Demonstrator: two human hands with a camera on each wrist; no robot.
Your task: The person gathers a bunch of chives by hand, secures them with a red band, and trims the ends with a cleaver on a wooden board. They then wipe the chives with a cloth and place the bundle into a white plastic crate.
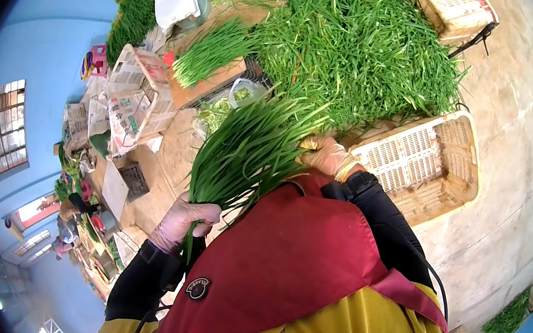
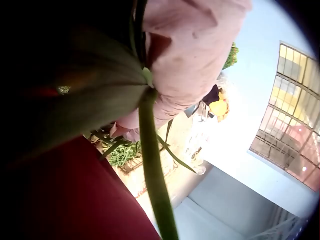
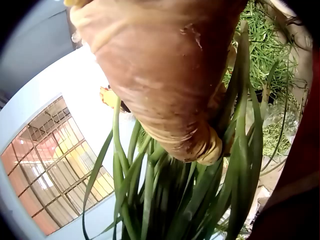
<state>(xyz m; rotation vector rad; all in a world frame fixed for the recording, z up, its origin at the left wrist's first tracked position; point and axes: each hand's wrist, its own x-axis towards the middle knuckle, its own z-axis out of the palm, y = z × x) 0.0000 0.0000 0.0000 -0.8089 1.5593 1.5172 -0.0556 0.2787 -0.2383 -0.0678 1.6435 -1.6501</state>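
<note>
A large bunch of garlic chives (image 1: 242, 147) lies across the front of the body, over a red apron (image 1: 294, 263). My left hand (image 1: 190, 220), in a pale pinkish glove, grips it at its lower end, thumb and fingers curled round. One flat leaf (image 2: 154, 165) hangs below that hand in the left wrist view. At the bunch's other end, my right hand (image 1: 329, 157) in a yellowish glove holds leaves with curled fingers. In the right wrist view, long chive leaves (image 3: 170, 200) spread out beneath that glove (image 3: 165, 85), whose fingertips are mostly hidden.
Ahead is a big loose heap of chives (image 1: 360, 51). A yellow plastic crate (image 1: 475, 149) stands at the right, another crate (image 1: 448, 16) beyond. To the left are a neat chive bundle (image 1: 214, 50), a clear plastic bag (image 1: 246, 91) and a newspaper-lined crate (image 1: 131, 100).
</note>
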